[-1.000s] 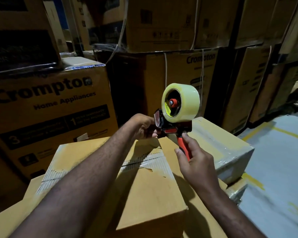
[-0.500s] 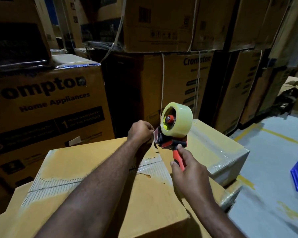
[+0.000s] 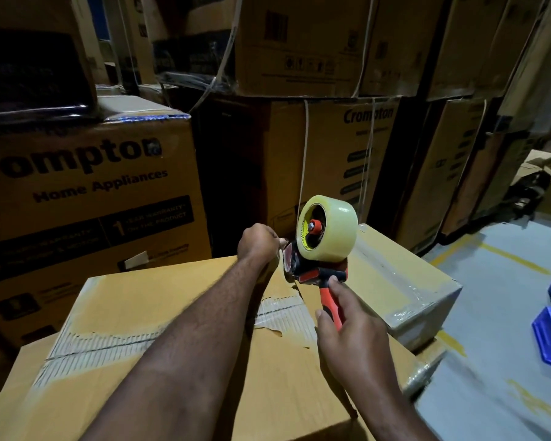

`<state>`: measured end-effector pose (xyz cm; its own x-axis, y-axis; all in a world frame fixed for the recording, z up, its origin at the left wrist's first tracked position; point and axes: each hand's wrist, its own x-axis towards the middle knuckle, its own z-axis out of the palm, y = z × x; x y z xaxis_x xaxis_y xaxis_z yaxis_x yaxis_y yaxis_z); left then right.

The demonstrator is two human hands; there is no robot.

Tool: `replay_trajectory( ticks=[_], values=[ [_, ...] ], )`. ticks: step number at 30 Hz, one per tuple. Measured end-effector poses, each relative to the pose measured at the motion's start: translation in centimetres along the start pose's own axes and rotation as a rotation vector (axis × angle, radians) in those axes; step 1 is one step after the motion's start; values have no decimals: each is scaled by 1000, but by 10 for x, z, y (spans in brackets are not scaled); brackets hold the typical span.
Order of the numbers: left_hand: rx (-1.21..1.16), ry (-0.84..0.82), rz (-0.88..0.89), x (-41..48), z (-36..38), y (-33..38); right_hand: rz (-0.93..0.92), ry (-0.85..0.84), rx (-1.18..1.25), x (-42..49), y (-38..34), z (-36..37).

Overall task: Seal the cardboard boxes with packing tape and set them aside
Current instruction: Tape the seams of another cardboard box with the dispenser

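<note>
Two-handed over the far edge of the cardboard box (image 3: 159,313): grips the tape dispenser (image 3: 326,232) by its orange handle in the curled right hand (image 3: 350,323), pinches the tape end (image 3: 282,240) at its front with the curled left hand (image 3: 258,241).

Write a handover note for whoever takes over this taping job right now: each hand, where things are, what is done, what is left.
Left hand: fingers curled at the mouth of the tape dispenser, seemingly pinching the tape end.
Right hand: grip round the dispenser's orange handle, roll upright over the far edge of the near box.
Near box: top seam shows only torn old tape; no fresh strip visible.
Far box, to the right behind it: shiny tape over its edges, looks sealed.
Left: tape the near box's seam, then set it aside.
</note>
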<state>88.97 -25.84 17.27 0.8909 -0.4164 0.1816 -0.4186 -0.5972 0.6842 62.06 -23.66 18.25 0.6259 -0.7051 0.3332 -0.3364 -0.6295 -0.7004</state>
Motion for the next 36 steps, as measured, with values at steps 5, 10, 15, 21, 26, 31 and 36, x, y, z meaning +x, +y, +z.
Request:
replay_trajectory(
  ticks=[5,10,15,21,26,31,36],
  values=[
    [47,-61,-78,8,6,-1,10,3,-22,1,-1,1],
    [64,-110,-154,18,6,0,22,-43,-57,3,-3,0],
    [77,-159,-201,24,5,0,34,-74,-89,4,-4,-2],
    [138,-76,6,16,7,-8,43,-110,-142,8,-8,-3],
    [193,-314,101,10,-8,-6,54,-137,-185,20,-10,-10],
    [253,-348,102,10,-4,-19,108,-211,-170,35,-8,-22],
    [270,-367,80,10,-2,-19,96,-214,-198,31,-7,-26]
  ],
)
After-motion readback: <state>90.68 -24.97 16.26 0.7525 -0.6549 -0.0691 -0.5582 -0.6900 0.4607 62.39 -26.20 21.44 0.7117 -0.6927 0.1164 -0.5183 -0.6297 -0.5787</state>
